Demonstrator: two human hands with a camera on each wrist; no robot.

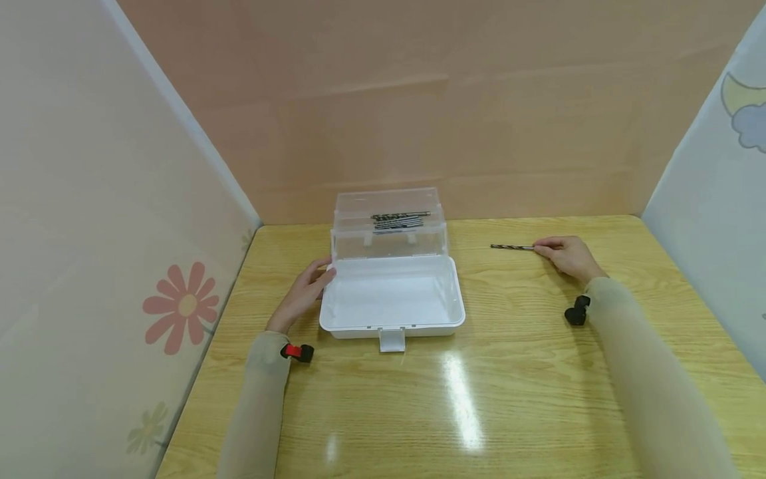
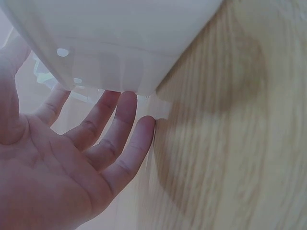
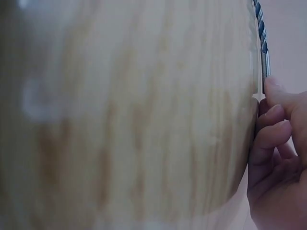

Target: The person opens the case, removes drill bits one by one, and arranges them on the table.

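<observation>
Head view: right hand (image 1: 567, 256) pinches one end of a drill bit (image 1: 512, 247) with fingertips, fingers curled. The bit lies flat on the wooden table (image 1: 526, 372), long axis running left-right, free end pointing away from the right hand toward the box (image 1: 391, 293). The bit is well apart from the box, roughly level with its hinge line. Left hand (image 1: 302, 293) rests against the near-left side of the box, fingers straight and relaxed, fingertips at the corner where the clear lid (image 1: 389, 223) rises. The box is open, its white lower tray to the right of the left hand, a latch tab (image 1: 391, 340) sticking out at the front. More drill bits (image 1: 399, 221) lie in the raised lid part, long axes also left-right; how many is hard to count. Both forearms wear beige sleeves with a black wrist device each; the left one has a red part.

Left wrist view: left hand (image 2: 62, 158) palm up toward the camera, fingers (image 2: 120, 120) spread and straight, tips touching the underside edge of the white box (image 2: 115, 43). Box is cut off at the top, its inside hidden. Table blurred.

Right wrist view: right hand (image 3: 280, 158) at the right edge, mostly cut off. Fingertips hold the smooth shank of the drill bit (image 3: 263, 43); the twisted part points away from the hand, up out of frame. Tip is not visible. The table is very blurred.
</observation>
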